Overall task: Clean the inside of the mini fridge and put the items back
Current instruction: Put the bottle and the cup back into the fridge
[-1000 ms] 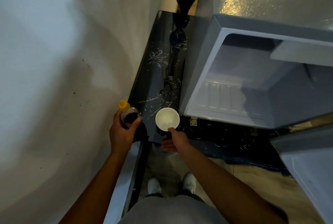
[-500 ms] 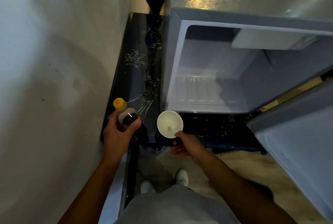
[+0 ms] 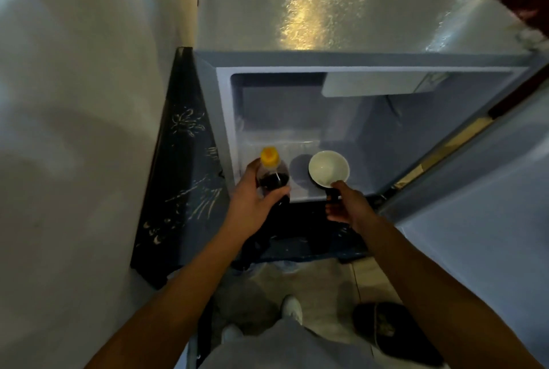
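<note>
Both hands have moved from the dark patterned bench [image 3: 178, 190] to the open grey mini fridge [image 3: 371, 62]. Left hand [image 3: 252, 205] grips a yellow-capped dark-liquid bottle [image 3: 271, 172]; right hand [image 3: 344, 205] grips a white-lined mug [image 3: 328, 168].

text: none legible | bottle [image 3: 271, 172]: no label readable | fridge [image 3: 356, 59]: unmarked

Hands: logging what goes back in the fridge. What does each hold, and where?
Left hand grips the bottle around its body; right hand holds the cup by its handle.

Bottle [image 3: 273, 174] base behind fingers [image 3: 277, 194]
</note>
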